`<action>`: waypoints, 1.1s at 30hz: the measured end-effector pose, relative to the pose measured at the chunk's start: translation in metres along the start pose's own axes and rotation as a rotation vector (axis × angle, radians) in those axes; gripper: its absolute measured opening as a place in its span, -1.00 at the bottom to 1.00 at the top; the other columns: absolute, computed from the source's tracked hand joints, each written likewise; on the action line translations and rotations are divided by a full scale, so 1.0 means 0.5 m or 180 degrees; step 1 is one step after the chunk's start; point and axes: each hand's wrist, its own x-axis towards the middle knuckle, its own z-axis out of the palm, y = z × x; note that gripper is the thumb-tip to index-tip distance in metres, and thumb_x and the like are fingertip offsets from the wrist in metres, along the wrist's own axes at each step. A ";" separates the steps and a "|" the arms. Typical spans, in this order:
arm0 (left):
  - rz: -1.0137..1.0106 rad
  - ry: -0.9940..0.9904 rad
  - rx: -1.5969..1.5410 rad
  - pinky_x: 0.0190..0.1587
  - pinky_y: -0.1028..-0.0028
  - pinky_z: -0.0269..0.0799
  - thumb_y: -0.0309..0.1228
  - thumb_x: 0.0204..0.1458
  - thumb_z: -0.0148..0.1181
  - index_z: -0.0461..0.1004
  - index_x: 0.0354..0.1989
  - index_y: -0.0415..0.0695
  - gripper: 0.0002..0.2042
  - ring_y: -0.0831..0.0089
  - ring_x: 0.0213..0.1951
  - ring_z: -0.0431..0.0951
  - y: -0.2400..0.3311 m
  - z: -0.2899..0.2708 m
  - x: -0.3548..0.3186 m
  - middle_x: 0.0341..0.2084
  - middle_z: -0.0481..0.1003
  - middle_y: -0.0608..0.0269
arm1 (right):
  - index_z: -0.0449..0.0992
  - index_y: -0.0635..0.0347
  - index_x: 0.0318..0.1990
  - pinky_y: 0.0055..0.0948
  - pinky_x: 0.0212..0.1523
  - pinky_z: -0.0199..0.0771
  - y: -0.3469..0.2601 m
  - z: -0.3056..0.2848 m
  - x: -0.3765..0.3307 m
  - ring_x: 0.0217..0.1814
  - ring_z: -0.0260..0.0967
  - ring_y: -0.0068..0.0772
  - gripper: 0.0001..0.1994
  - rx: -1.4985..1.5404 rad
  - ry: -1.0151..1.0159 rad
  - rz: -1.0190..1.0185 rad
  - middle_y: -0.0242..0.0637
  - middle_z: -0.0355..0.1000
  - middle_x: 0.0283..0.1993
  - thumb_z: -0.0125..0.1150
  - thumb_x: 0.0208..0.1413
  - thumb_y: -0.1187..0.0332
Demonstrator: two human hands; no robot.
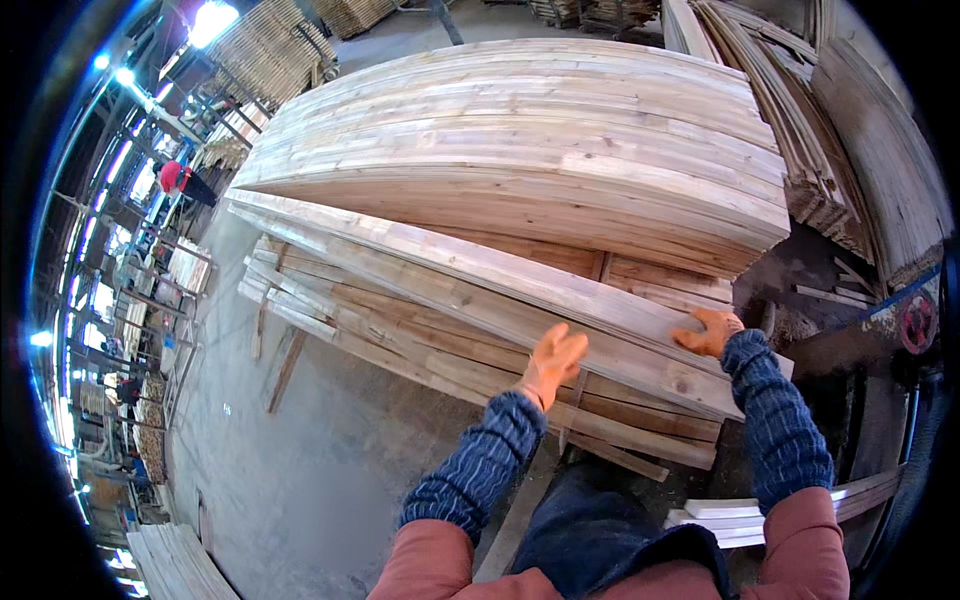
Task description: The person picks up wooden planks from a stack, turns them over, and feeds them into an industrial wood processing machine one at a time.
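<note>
Wooden plank under both hands

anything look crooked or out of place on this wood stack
Yes: the long board under the right hand and by the left hand lies askew across the lower stack, and loose strips stick out unevenly at its left end.

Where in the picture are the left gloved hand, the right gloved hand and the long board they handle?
left hand [552, 362], head view, on the back of the orange glove.
right hand [708, 332], head view, on the glove's knuckles.
long board [480, 268], head view, on its bare top face, mid-length.
</note>
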 end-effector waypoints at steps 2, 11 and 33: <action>-0.0705 0.0490 -0.0612 0.18 0.24 0.48 -0.35 0.27 0.30 0.13 0.49 -0.12 -0.34 0.20 0.16 0.53 0.084 0.008 0.046 0.19 0.46 0.05 | 0.50 0.28 0.30 -0.18 0.40 0.37 -0.012 -0.036 -0.007 0.36 0.43 0.12 -0.03 0.0308 -0.0314 0.0116 0.17 0.47 0.30 0.21 -0.02 -0.43; 0.1216 0.0464 0.2659 0.49 0.37 0.12 -0.53 -0.08 0.51 -0.05 0.59 -0.15 0.05 0.13 0.47 0.23 0.084 -0.021 0.105 0.48 0.20 -0.14 | 0.74 0.18 -0.22 -0.14 -0.02 0.63 -0.021 0.022 -0.010 -0.12 0.64 0.06 -0.44 -0.0227 0.0279 -0.0245 0.07 0.64 -0.23 0.21 0.21 -0.21; -0.1405 -0.0073 -0.1928 -0.55 0.62 0.28 -0.11 0.15 0.46 0.51 -0.37 0.02 -0.72 0.61 -0.63 0.28 0.026 0.118 -0.131 -0.62 0.31 0.51 | -0.13 0.27 0.61 -0.22 0.55 0.10 -0.476 0.089 0.150 0.52 0.22 -0.23 0.01 0.1868 -0.2465 -0.1227 -0.10 0.27 0.49 0.30 0.27 -0.12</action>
